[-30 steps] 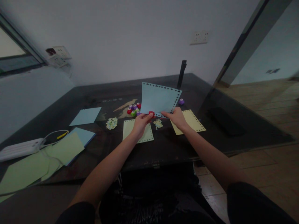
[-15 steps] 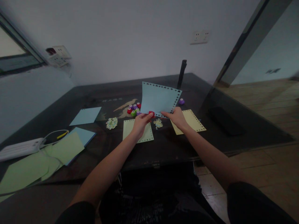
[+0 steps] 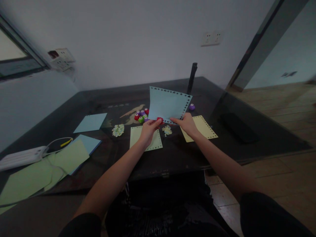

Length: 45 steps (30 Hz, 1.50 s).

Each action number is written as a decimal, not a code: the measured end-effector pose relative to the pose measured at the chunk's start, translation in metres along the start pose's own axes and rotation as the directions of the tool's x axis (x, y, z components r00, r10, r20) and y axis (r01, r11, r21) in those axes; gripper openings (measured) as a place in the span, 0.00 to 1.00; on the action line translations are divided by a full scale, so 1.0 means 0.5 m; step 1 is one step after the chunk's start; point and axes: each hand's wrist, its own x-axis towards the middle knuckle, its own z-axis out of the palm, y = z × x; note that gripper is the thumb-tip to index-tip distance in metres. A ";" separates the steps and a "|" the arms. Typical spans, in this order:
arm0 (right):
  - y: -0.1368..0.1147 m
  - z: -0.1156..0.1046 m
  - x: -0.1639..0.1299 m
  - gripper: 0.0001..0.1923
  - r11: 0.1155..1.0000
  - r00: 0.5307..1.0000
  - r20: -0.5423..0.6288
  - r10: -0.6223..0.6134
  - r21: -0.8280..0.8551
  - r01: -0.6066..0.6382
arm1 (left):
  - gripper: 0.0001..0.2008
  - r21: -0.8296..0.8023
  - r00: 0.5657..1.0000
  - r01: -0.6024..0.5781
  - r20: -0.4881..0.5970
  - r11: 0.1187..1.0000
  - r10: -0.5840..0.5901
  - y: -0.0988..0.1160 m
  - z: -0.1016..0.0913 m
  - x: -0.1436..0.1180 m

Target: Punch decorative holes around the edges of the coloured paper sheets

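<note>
A blue sheet of paper [image 3: 168,102] is held up over the table, with small shapes punched along its top, right and part of its bottom edge. My left hand [image 3: 149,130] is closed on a red craft punch [image 3: 160,120] at the sheet's bottom edge, thumb on top. My right hand [image 3: 186,123] pinches the sheet's lower right corner. Beneath my left hand lies a pale green sheet [image 3: 154,141] with a punched border. A yellow punched sheet [image 3: 203,128] rests under my right wrist. Between them is a little heap of paper bits [image 3: 167,130].
Several coloured punches [image 3: 141,116] cluster behind my left hand; a purple punch [image 3: 192,107] stands at right. More paper bits [image 3: 118,130] and a blue sheet [image 3: 91,122] lie left. Green sheets [image 3: 32,174], a white power strip [image 3: 22,158] and its cable fill the near left. A dark flat object [image 3: 238,127] lies right.
</note>
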 end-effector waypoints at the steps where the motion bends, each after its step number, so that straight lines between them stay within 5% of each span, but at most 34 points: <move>1: 0.000 0.000 0.000 0.12 1.000 1.000 0.001 -0.001 -0.003 0.001 | 0.13 0.002 1.000 -0.001 -0.002 1.000 0.001 0.000 0.000 0.000; 45: -0.005 -0.026 -0.022 0.15 0.996 0.998 0.027 0.062 0.059 -0.063 | 0.15 -0.120 0.999 -0.013 0.030 0.993 0.017 -0.017 0.028 -0.008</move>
